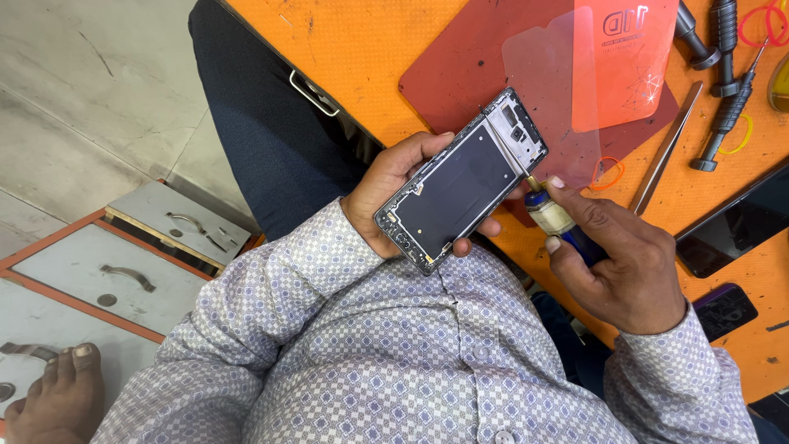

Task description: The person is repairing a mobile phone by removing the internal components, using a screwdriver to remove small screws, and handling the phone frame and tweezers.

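Observation:
My left hand (386, 185) grips an opened phone frame (460, 182) from below, its dark inner plate facing up and the camera end pointing away from me. My right hand (618, 261) is closed around a small screwdriver (552, 215) with a blue and white handle. Its thin shaft reaches to the frame's right edge near the camera cutout. Both hands hover above my lap at the front edge of the orange worktable (370, 49).
On the table lie a red mat (460, 78), a clear orange screen protector (620, 66), metal tweezers (664, 152), several dark screwdrivers (727, 99), rubber bands (608, 171) and two dark phones (735, 226). Grey drawers with metal handles (123, 275) stand to my left; a bare foot (57, 399) rests below.

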